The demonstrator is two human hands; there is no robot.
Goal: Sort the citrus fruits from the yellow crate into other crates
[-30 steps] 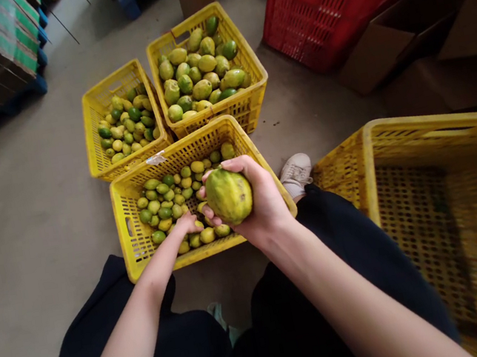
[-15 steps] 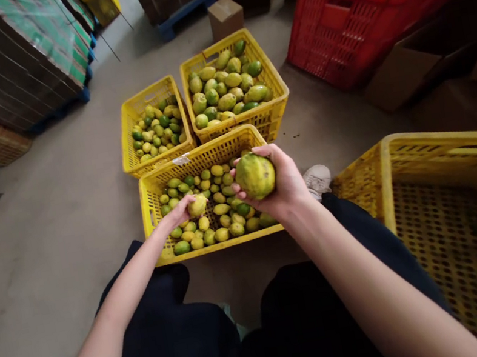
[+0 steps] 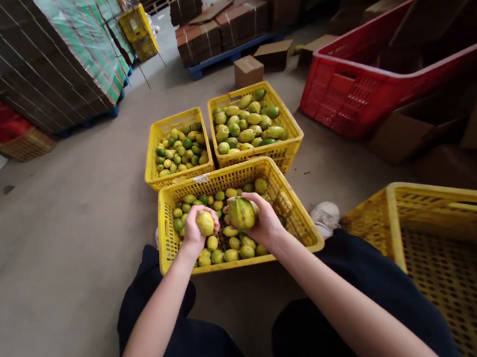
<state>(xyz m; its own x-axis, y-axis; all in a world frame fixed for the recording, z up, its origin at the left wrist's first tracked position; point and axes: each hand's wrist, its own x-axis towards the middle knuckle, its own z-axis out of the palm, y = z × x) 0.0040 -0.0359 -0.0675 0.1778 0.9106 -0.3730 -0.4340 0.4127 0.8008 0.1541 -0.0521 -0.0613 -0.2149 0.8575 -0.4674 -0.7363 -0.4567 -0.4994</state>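
My left hand (image 3: 195, 230) is closed round a yellow lemon (image 3: 205, 223), its skin facing up. My right hand (image 3: 265, 218) grips a bigger, rounder green-and-yellow lemon (image 3: 241, 213) with green streaks. Both hands are side by side, a short gap apart, above the near yellow crate (image 3: 292, 209). Inside that crate lie many loose lemons (image 3: 230, 255), yellow and green, partly hidden by my hands.
Behind stand two more yellow crates, the left one (image 3: 151, 157) with small lemons, the right one (image 3: 297, 131) with larger ones. A big yellow crate (image 3: 394, 225) is at my right. Beyond it are a red crate (image 3: 343, 92) and cardboard boxes (image 3: 248, 70).
My view has tilted up. My left hand has turned and come nearer the right one, lemon still in it. My right hand has moved lower over the crate, still gripping its large lemon.
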